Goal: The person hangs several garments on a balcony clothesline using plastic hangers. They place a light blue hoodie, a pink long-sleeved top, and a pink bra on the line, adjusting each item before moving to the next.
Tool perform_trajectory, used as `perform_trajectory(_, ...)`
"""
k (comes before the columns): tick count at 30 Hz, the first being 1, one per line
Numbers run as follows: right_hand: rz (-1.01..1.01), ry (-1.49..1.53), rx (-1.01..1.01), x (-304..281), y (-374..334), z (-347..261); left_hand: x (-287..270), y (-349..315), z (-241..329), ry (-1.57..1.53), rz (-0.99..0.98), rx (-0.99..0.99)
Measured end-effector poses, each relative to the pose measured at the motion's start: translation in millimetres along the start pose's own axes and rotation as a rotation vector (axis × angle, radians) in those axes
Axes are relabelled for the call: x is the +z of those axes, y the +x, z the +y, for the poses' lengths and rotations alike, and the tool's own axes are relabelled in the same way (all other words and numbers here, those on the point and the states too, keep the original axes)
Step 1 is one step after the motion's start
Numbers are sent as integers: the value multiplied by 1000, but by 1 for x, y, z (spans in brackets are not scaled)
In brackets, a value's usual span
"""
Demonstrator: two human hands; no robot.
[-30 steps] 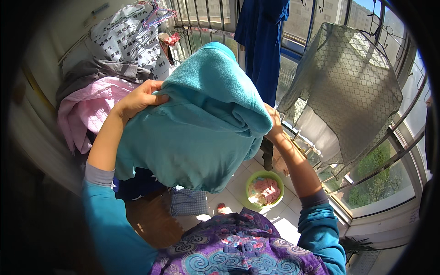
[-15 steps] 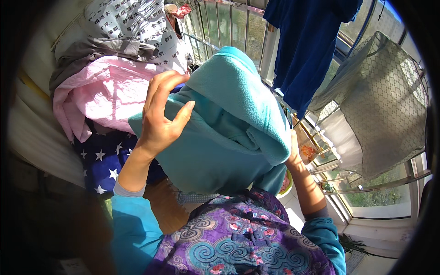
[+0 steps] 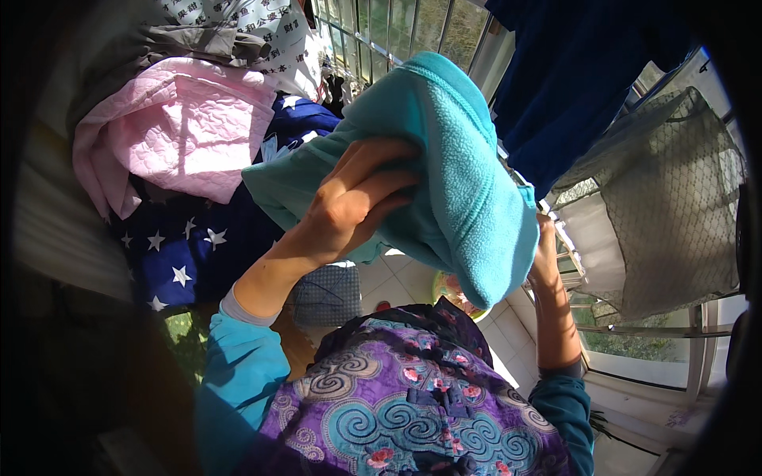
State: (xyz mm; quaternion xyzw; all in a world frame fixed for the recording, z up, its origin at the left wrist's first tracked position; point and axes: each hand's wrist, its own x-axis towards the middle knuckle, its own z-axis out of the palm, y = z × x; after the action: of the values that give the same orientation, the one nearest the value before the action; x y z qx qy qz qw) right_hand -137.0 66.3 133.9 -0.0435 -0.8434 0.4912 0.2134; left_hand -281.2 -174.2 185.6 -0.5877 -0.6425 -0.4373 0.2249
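Note:
A teal fleece garment (image 3: 468, 174) hangs raised in front of me, its fuzzy side partly folded over. My left hand (image 3: 341, 206) reaches into the garment's fold with bent fingers closed on the cloth; the fingertips are lost in shadow. On the other side, my right hand (image 3: 545, 252) grips the garment's right edge, most of its fingers hidden behind the fabric. The lower part of the garment hangs free above the floor.
At left, a pink quilted cloth (image 3: 190, 135) lies over a navy star-patterned cloth (image 3: 178, 254). Dark blue clothing (image 3: 556, 87) and a grey patterned cloth (image 3: 667, 206) hang at right by the windows. A checked grey stool or box (image 3: 327, 293) stands below, near a basin (image 3: 452, 292).
My left hand has moved right from open beside the garment into its fold. The garment has shifted up and right, uncovering the checked item and floor below.

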Motion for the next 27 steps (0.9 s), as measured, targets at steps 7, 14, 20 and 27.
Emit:
perform_trajectory(7,43,74,-9,-9,4,9,6,20,-2,73,14,104)
perform_trajectory(14,130,179,40,-10,1,13,15,33,-8,58,62,137)
perform_trajectory(20,108,219,131,-8,-8,18,23,33,14,-900,231,-533)
perform_trajectory(27,61,181,226,-3,-28,33,46,52,43,-1647,3,-854)
